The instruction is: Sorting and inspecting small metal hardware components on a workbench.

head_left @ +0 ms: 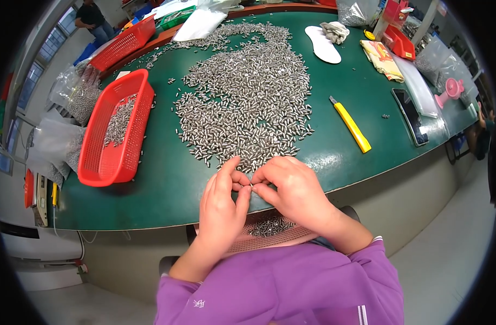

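A wide heap of small silvery metal pins covers the middle of the green table. At the heap's near edge, my left hand and my right hand meet with thumbs and fingertips pinched together. Between the fingertips shows a tiny metal piece, most of it hidden. It looks like one of the pins. Below the table edge, at my lap, a pink basket contains more metal pins.
On the left is a red basket with some pins; bags of small parts stand beyond it. To the right lie a yellow utility knife, a phone, a white insole and a crumpled glove.
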A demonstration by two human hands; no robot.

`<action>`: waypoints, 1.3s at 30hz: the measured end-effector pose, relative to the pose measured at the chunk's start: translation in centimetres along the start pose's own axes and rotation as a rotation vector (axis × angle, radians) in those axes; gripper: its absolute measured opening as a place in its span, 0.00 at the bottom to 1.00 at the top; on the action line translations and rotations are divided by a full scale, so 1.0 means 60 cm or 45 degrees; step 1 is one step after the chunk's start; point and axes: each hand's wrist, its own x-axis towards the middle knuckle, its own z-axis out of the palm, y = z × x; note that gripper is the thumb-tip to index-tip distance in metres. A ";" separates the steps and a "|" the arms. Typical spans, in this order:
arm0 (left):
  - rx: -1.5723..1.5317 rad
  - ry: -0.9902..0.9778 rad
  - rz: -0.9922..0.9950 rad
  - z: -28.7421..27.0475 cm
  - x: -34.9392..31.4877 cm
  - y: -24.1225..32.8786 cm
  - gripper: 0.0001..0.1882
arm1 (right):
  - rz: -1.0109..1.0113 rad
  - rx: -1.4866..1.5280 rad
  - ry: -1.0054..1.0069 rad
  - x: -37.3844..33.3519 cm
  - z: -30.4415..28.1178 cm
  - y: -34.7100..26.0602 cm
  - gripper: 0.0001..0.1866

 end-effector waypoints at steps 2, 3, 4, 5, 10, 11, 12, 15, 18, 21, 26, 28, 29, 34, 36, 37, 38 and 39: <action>-0.080 -0.006 -0.037 0.003 -0.001 -0.005 0.31 | -0.016 0.023 -0.018 -0.002 -0.001 0.000 0.05; -0.081 -0.005 -0.036 0.003 -0.002 -0.007 0.31 | -0.031 0.016 -0.022 -0.004 -0.002 -0.001 0.05; -0.109 -0.022 -0.047 0.004 -0.002 -0.010 0.30 | -0.046 0.009 -0.027 -0.005 -0.003 -0.002 0.05; -0.136 -0.039 -0.058 0.004 -0.002 -0.011 0.30 | -0.048 0.009 -0.028 -0.006 -0.004 -0.006 0.05; -0.173 -0.058 -0.086 0.004 -0.001 -0.012 0.29 | -0.076 -0.105 -0.081 -0.012 -0.002 -0.010 0.05; -0.195 -0.056 -0.089 0.005 0.000 -0.013 0.29 | -0.077 -0.106 -0.080 -0.012 0.000 -0.010 0.05; -0.195 -0.055 -0.088 0.004 0.000 -0.011 0.29 | -0.088 -0.094 -0.057 -0.013 0.002 -0.010 0.05; -0.191 -0.052 -0.076 0.004 -0.001 -0.008 0.28 | -0.110 -0.080 -0.015 -0.015 0.007 -0.009 0.05; -0.230 -0.041 -0.093 0.004 -0.002 -0.008 0.27 | -0.110 -0.044 0.021 -0.018 0.010 -0.010 0.05; -0.176 -0.033 -0.079 0.003 -0.002 -0.004 0.27 | -0.066 0.030 0.047 -0.020 0.008 -0.006 0.06; -0.136 -0.027 -0.057 0.002 -0.003 -0.003 0.26 | 0.050 0.172 0.089 -0.020 -0.003 0.003 0.08; -0.140 -0.025 -0.048 0.003 -0.004 -0.005 0.27 | -0.027 0.150 0.049 -0.021 -0.002 0.009 0.08; -0.145 -0.022 -0.037 0.003 -0.004 -0.007 0.27 | -0.026 0.151 0.050 -0.021 -0.002 0.008 0.08; -0.154 -0.012 -0.013 0.006 -0.006 -0.012 0.27 | 0.001 0.113 -0.024 -0.017 -0.001 0.003 0.09; -0.164 -0.013 -0.018 0.005 -0.006 -0.013 0.27 | 0.005 0.095 -0.024 -0.015 -0.004 -0.001 0.09; -0.141 -0.022 0.004 0.003 -0.007 -0.014 0.28 | 0.009 0.078 -0.024 -0.014 -0.005 -0.002 0.09; -0.119 -0.031 0.027 0.002 -0.008 -0.016 0.28 | 0.009 0.078 -0.024 -0.013 -0.005 -0.003 0.09; -0.119 -0.031 0.027 0.001 -0.009 -0.017 0.28 | 0.011 0.063 -0.011 -0.012 -0.005 -0.004 0.10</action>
